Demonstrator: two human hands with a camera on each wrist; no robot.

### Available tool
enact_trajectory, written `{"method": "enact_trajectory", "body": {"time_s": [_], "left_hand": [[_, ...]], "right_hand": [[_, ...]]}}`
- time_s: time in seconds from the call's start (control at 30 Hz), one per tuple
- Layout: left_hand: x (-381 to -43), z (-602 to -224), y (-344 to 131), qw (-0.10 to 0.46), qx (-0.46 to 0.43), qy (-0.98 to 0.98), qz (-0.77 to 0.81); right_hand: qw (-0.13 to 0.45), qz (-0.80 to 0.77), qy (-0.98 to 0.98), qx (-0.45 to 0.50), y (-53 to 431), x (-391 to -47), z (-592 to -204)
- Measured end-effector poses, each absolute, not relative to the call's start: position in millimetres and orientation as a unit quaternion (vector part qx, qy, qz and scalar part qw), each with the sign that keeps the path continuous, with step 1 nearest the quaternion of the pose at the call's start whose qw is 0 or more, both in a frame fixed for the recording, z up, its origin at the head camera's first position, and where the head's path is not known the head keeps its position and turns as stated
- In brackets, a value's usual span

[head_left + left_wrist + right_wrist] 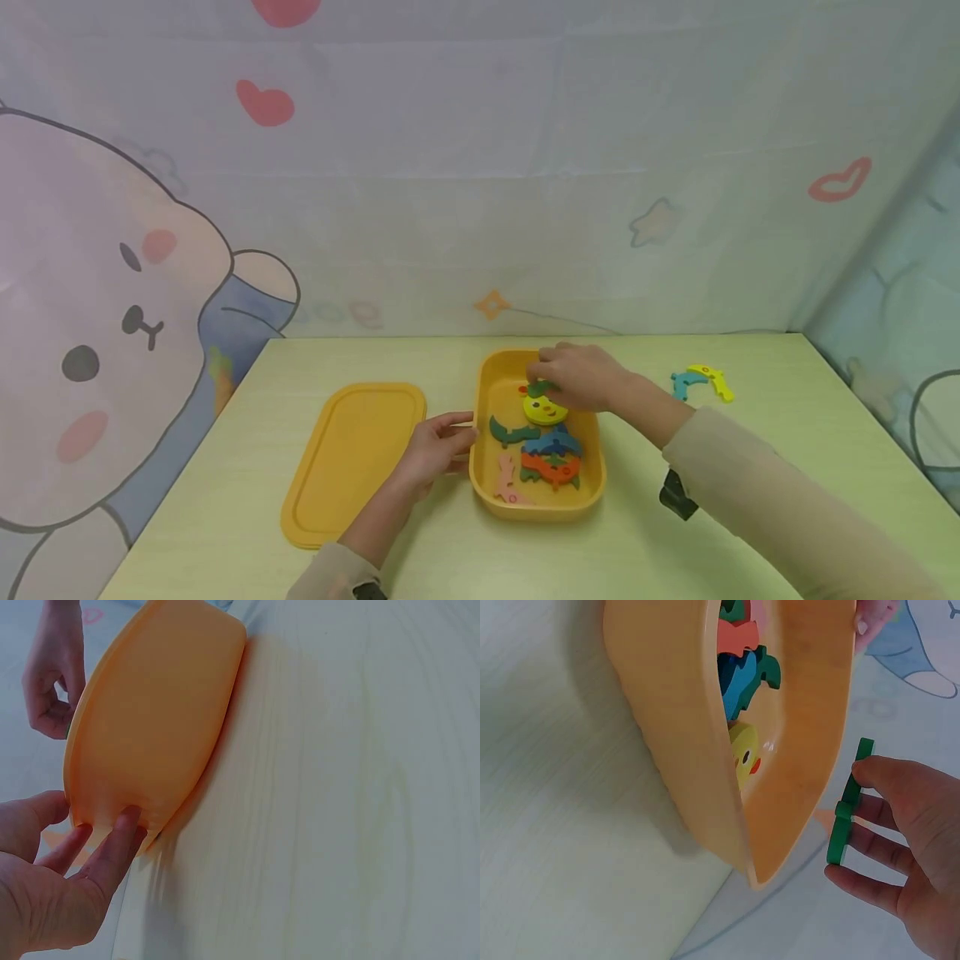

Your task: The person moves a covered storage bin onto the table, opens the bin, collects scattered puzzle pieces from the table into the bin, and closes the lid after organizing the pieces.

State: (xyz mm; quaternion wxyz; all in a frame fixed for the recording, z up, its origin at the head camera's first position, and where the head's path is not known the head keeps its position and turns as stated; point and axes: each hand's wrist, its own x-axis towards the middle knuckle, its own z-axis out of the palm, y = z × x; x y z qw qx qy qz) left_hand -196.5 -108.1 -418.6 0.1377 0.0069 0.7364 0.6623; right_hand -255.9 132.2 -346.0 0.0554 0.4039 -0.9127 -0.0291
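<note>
A yellow plastic box (536, 510) stands on the table, with flat animal-shaped pieces inside. Above its far end my right hand (581, 375) pinches a thin green toy piece (841, 832) between thumb and fingers. Just below that hand lies a yellow round piece with a face (545, 410). Nearer the front are a dark green piece (512, 432), a blue piece (555, 442), an orange-red piece (557, 472) and a pink piece (506, 477). My left hand (64, 889) touches the box's outer left wall with extended fingers, its thumb at the rim.
Left of the box a flat yellow lid (352, 458) lies on the table. To the right, beyond the right forearm, a teal piece (684, 383) and a yellow piece (717, 383) lie close together. A printed cloth (450, 208) hangs behind the table.
</note>
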Motion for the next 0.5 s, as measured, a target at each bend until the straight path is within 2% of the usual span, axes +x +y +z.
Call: {"method": "enact_trajectory", "body": {"time_s": [0.07, 0.5], "left_hand": [[-192, -410, -107, 0.139, 0.009, 0.737, 0.662], [-194, -413, -108, 0.138, 0.01, 0.734, 0.665]], "right_hand": [[0.05, -0.028, -0.913, 0.405, 128, -256, -348], [0.064, -0.027, -0.897, 0.437, 109, -251, -357]]}}
